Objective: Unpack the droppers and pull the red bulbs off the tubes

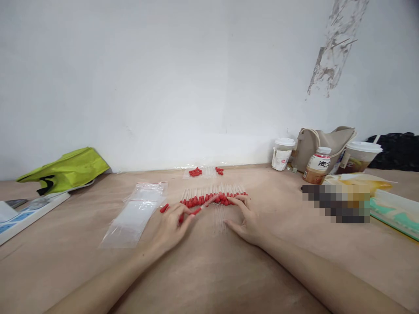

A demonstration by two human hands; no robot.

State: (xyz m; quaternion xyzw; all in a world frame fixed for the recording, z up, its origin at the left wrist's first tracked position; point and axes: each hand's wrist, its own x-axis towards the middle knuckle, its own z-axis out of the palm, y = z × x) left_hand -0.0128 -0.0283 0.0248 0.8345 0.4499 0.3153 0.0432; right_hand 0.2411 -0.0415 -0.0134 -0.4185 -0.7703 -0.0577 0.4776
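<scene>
Head camera view, looking down past our two bare forearms, which stretch over a tan tabletop (203, 279) toward its middle. Nearest lie several loose clear tubes (218, 219), side by side and pointing toward us. Our right hand (245, 220) curves beside them, thumb and forefinger spread apart, the thumb at the tubes and the forefinger at the row beyond; this looks like steadying, and we see no firm grip. Our left hand (175, 222) pinches a red cap (196, 211) between thumb and fingers, its end pointing toward the row, perhaps to keep that end free. A pinkish streak past it is too blurred for us to make out. Just left of that hand rests a loose red piece (164, 208). Beyond the fingers runs a row of red-ended tubes (196, 201), red ends toward us and pale tips toward the wall, probably so the red ends sit within easy reach. Further left, flat plastic bags (139, 213) overlap, seemingly set aside of the hands. On the right stand a bottle (318, 165) and a lidded cup (283, 153), well apart from the work. Farther back, a small red pile (195, 172) lies before the white wall (163, 78).
</scene>
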